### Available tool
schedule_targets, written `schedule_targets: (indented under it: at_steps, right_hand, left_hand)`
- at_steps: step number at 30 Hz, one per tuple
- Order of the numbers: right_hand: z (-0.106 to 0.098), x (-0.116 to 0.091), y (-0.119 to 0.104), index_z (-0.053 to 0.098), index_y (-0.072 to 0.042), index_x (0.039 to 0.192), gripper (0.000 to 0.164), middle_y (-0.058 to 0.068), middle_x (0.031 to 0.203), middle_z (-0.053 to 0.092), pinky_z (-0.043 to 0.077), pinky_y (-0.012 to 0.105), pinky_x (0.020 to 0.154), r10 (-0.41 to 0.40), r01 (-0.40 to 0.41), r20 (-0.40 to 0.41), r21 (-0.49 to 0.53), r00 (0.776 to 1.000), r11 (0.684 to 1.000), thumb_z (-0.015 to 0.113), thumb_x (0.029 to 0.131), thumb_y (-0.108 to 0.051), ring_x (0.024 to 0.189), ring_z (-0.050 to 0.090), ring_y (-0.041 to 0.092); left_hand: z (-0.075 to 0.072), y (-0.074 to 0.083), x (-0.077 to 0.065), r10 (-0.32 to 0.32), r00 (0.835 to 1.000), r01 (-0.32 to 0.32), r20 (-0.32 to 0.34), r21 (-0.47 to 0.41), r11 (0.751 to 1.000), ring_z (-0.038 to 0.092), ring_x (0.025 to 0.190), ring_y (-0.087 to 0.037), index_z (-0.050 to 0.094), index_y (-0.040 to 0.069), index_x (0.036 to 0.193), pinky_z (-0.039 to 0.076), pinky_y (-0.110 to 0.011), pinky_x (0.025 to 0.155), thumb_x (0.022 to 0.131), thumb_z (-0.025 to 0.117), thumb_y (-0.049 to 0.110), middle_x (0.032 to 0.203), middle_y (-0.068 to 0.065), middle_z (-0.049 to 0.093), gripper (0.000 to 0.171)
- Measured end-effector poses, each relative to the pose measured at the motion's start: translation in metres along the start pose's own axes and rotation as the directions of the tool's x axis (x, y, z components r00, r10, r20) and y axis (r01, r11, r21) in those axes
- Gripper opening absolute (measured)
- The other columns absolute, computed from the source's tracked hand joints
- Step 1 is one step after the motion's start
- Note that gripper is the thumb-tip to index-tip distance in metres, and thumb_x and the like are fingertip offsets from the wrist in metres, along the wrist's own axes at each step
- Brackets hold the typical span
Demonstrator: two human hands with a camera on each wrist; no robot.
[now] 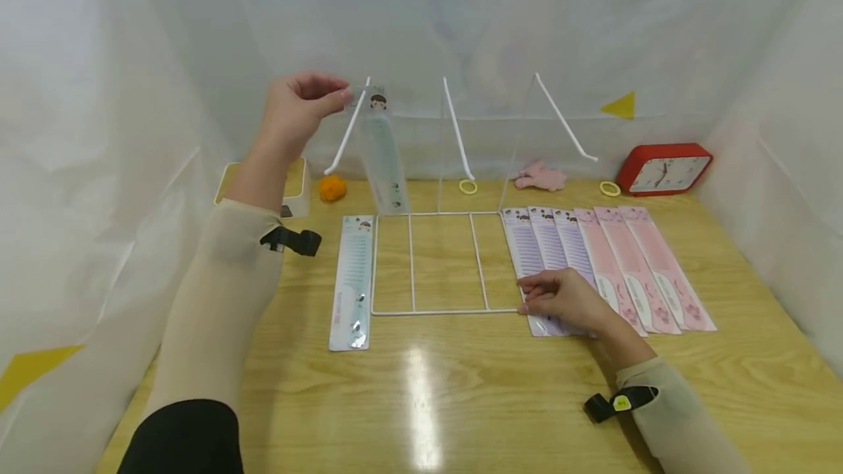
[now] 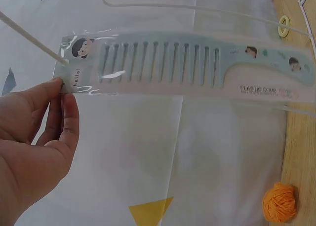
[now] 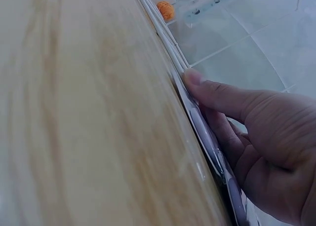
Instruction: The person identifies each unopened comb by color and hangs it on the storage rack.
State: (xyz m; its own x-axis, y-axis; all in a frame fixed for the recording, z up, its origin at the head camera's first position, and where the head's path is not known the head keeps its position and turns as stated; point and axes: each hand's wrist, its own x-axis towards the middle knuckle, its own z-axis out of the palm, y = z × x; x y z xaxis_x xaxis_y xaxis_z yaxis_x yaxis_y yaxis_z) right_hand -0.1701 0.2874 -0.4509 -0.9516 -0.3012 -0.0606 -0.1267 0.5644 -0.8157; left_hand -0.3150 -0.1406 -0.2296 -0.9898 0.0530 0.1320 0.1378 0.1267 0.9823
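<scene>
My left hand (image 1: 299, 112) pinches the top corner of a light green packaged plastic comb (image 2: 158, 63), which hangs lengthwise at the back end of the left prong of a white wire display rack (image 1: 448, 312). In the left wrist view, the prong's rod (image 2: 29, 37) meets the packet at its top end, beside my fingertips. Down at the table, my right hand (image 1: 566, 301) pinches the front right corner of the rack's base between thumb and fingers. Its back fingers lie over the purple packaged combs (image 1: 523, 240). Another green packaged comb (image 1: 352, 284) lies left of the base.
Three pink packaged combs (image 1: 665, 269) lie at the right. Along the back are an orange yarn ball (image 1: 332, 188), a yellow-and-white box (image 1: 299, 200), yellow rings (image 1: 468, 186), a pink plush toy (image 1: 541, 176) and a red clock (image 1: 668, 169). White sheeting (image 1: 527, 20) hangs behind.
</scene>
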Motion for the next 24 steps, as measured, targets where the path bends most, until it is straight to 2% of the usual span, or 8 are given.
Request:
schedule_targets:
  at_steps: [6,11,13,15,17,19,22,24]
  right_hand:
    - [0.002,0.003,0.000,0.073,-0.002,0.118,0.045,0.007,0.090,0.075,0.056,0.019,0.066,-0.006,0.006,-0.005,-0.016,1.000,1.000,0.086,0.079,-0.021,0.078,0.067,0.006]
    - [0.000,0.007,0.001,0.073,-0.002,0.118,0.046,0.007,0.090,0.075,0.056,0.019,0.066,-0.006,0.006,-0.001,-0.015,1.000,1.000,0.087,0.078,-0.021,0.078,0.068,0.007]
    - [-0.002,0.008,0.001,0.073,-0.002,0.118,0.046,0.008,0.089,0.075,0.056,0.019,0.066,-0.010,0.010,-0.005,-0.013,1.000,1.000,0.087,0.078,-0.020,0.078,0.068,0.007]
    - [-0.002,0.007,0.001,0.073,-0.001,0.118,0.046,0.009,0.090,0.074,0.056,0.019,0.065,-0.012,0.011,-0.005,-0.007,1.000,1.000,0.087,0.078,-0.021,0.078,0.068,0.007]
    - [-0.002,0.005,0.000,0.073,-0.002,0.118,0.047,0.008,0.090,0.074,0.056,0.019,0.065,0.003,-0.003,-0.001,0.000,1.000,1.000,0.087,0.078,-0.022,0.078,0.067,0.007]
    - [-0.002,0.003,-0.001,0.072,-0.002,0.118,0.048,0.009,0.090,0.074,0.055,0.019,0.065,0.013,-0.013,0.005,0.004,1.000,1.000,0.087,0.078,-0.022,0.078,0.067,0.007]
    - [0.000,0.001,-0.002,0.072,-0.001,0.119,0.048,0.010,0.091,0.075,0.055,0.019,0.066,0.025,-0.025,0.004,0.010,1.000,1.000,0.087,0.077,-0.021,0.078,0.067,0.006]
    - [0.001,0.001,-0.002,0.072,-0.001,0.118,0.048,0.010,0.092,0.075,0.056,0.018,0.066,0.024,-0.024,0.000,0.011,1.000,1.000,0.087,0.077,-0.020,0.078,0.067,0.006]
  left_hand:
    - [-0.003,0.000,0.007,0.021,1.000,-0.020,0.008,-0.078,0.997,0.064,0.099,-0.016,0.072,0.003,0.113,0.052,-0.029,0.101,0.086,0.079,0.012,0.096,0.005,0.071,0.030]
    - [-0.012,-0.006,0.004,0.015,0.999,-0.009,0.042,-0.142,0.990,0.062,0.107,-0.018,0.067,0.003,0.124,0.054,-0.023,0.096,0.085,0.080,0.014,0.108,0.002,0.070,0.043]
    - [-0.019,-0.010,0.000,-0.005,0.998,0.012,0.058,-0.118,0.993,0.061,0.111,-0.019,0.064,0.005,0.129,0.053,-0.023,0.097,0.086,0.080,0.017,0.115,0.000,0.068,0.047]
    - [-0.029,-0.017,-0.006,-0.044,0.996,0.047,0.076,-0.038,0.998,0.059,0.113,-0.018,0.063,0.009,0.132,0.052,-0.025,0.100,0.087,0.078,0.024,0.121,0.001,0.065,0.050]
    - [-0.039,-0.028,-0.012,-0.092,0.992,0.087,0.088,0.067,0.994,0.059,0.112,-0.016,0.062,0.014,0.135,0.050,-0.029,0.100,0.089,0.076,0.032,0.122,0.004,0.065,0.051]
    - [-0.047,-0.044,-0.016,-0.126,0.986,0.111,0.106,0.132,0.985,0.059,0.109,-0.014,0.062,0.016,0.135,0.049,-0.030,0.099,0.090,0.074,0.035,0.120,0.007,0.065,0.051]
    - [-0.056,-0.077,-0.023,-0.169,0.976,0.142,0.136,0.186,0.972,0.061,0.103,-0.011,0.063,0.017,0.133,0.050,-0.025,0.090,0.091,0.072,0.036,0.113,0.012,0.069,0.047]
    - [-0.058,-0.101,-0.025,-0.187,0.969,0.158,0.164,0.177,0.972,0.063,0.101,-0.010,0.064,0.012,0.131,0.053,-0.021,0.087,0.093,0.072,0.030,0.109,0.012,0.070,0.043]
